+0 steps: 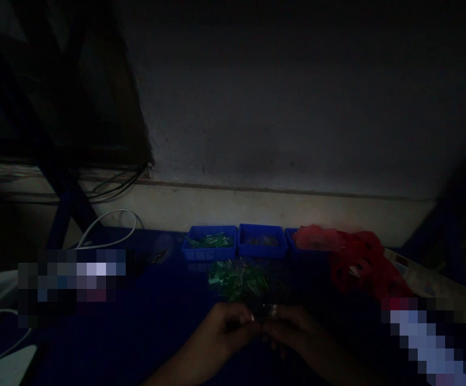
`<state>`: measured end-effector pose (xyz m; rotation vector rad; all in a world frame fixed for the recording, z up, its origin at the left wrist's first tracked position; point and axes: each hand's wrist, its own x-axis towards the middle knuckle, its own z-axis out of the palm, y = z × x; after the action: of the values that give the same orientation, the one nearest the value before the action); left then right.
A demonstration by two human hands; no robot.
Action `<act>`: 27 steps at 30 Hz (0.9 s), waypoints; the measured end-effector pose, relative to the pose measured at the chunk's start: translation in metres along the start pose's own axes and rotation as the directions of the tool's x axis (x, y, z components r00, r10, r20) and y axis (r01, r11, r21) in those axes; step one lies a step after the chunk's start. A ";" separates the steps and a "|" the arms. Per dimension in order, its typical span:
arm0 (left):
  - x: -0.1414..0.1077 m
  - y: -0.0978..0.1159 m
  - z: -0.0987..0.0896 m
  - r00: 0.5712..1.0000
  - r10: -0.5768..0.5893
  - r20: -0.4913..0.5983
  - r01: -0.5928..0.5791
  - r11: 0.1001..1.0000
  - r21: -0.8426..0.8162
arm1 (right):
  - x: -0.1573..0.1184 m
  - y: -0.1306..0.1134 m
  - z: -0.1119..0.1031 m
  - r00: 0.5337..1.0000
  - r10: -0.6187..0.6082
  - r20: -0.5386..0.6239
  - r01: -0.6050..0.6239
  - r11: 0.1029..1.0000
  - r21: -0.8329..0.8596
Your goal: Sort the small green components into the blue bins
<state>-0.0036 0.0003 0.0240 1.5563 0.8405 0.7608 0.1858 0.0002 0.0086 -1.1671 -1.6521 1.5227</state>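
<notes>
In dim light, my left hand (233, 327) and my right hand (287, 328) meet at the lower middle of the view, fingertips pinched close together. Between them is a small shiny piece (263, 311), partly hidden by the fingers; its exact shape is too dark to tell. Just beyond the hands lies a loose pile of green, glossy strips (238, 280) on the blue table (136, 321). Behind the pile, a blue bin (209, 253) holds more green strips, and a second blue bin (263, 250) beside it holds small dark pieces.
A third blue bin (293, 247) is partly covered by red plastic (321, 237). Red mesh-like material (371, 262) spreads at the right. A white cable (136, 225) loops at the back left. Blurred patches hide areas at both sides. A wall (276, 107) stands behind.
</notes>
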 end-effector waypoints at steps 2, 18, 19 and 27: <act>0.000 -0.001 0.000 0.999 -0.025 -0.034 0.027 0.998 0.051 | -0.003 -0.005 -0.001 1.000 0.008 0.010 -0.007 0.998 -0.068; 0.000 0.002 -0.003 0.989 -0.075 -0.131 0.095 0.982 0.160 | -0.004 -0.004 -0.012 0.975 -0.193 -0.107 0.068 0.725 -0.686; 0.000 0.002 -0.003 0.988 -0.075 -0.135 0.096 0.982 0.160 | -0.002 -0.004 -0.012 0.973 -0.202 -0.111 0.071 0.722 -0.689; -0.001 0.003 -0.002 0.990 -0.072 -0.122 0.091 0.984 0.154 | -0.003 -0.010 -0.005 0.964 -0.147 -0.220 0.069 0.943 -0.326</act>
<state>-0.0058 0.0007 0.0276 1.6196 1.0667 0.7449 0.1895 0.0006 0.0200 -1.3420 -1.7993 1.0245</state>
